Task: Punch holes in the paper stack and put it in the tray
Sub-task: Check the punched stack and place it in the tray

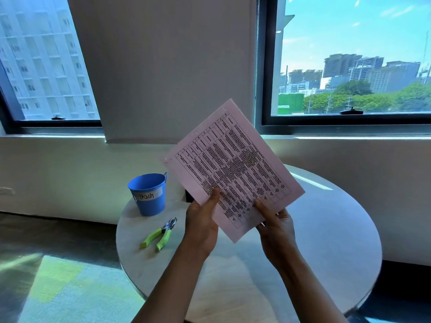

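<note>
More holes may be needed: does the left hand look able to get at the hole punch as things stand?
Probably yes, once it lets go: the left hand grips the paper stack, but the hole punch lies uncovered on the table just to its left.

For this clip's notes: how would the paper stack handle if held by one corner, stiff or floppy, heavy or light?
Probably light: the paper stack looks thin, and the left hand and right hand pinch only its lower end. It stands flat in the air, so two-handed it holds shape; from one corner it would likely droop.
</note>
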